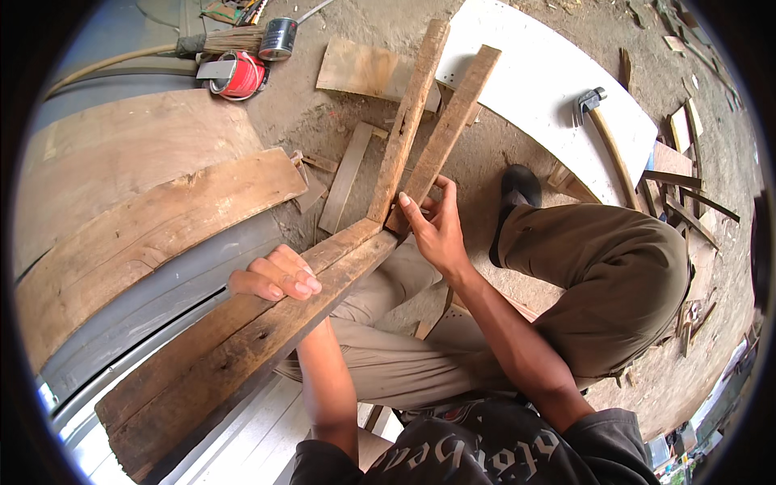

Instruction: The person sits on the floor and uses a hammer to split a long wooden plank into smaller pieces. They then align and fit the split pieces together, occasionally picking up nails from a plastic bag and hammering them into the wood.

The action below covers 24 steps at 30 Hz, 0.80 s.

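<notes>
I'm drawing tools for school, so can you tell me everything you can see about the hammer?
The claw hammer has a dark grey head, which looks like metal, with a split claw, and a long, light brown handle that seems wooden. It lies on the white board, head toward the top of the picture, handle slanting down to the right. No hand touches it.

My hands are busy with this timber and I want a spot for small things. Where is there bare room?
The white board is bare between the timber and the hammer; the plywood too, between the red can and the curved plank. Right of the board, wood scraps crowd together.
</notes>
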### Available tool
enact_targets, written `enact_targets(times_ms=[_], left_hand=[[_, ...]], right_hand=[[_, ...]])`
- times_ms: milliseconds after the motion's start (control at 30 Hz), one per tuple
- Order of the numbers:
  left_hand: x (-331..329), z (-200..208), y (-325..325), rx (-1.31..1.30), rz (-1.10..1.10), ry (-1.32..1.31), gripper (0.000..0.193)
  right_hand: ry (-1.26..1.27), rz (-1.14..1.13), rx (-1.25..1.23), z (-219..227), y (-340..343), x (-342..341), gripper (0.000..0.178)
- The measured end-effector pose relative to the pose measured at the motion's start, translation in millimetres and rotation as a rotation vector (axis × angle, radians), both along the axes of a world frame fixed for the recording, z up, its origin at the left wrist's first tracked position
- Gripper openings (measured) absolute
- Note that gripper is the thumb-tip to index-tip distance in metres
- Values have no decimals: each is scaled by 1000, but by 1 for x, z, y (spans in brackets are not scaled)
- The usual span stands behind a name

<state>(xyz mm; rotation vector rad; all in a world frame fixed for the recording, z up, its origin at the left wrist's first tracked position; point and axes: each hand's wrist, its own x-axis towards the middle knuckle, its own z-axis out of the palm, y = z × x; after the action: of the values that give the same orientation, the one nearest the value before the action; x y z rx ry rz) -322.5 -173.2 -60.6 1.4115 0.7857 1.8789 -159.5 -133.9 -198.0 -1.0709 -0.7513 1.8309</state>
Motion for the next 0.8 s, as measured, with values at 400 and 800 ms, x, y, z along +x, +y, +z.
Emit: enact_targets(times_ms=[400,800], left_hand=[[9,-2,4,15,-21,-59,28],[17,-2,7,-14,125,18,36]], right_hand=[[22,85,32,1,2,1,48],[50,78,87,-4,4,1,44]])
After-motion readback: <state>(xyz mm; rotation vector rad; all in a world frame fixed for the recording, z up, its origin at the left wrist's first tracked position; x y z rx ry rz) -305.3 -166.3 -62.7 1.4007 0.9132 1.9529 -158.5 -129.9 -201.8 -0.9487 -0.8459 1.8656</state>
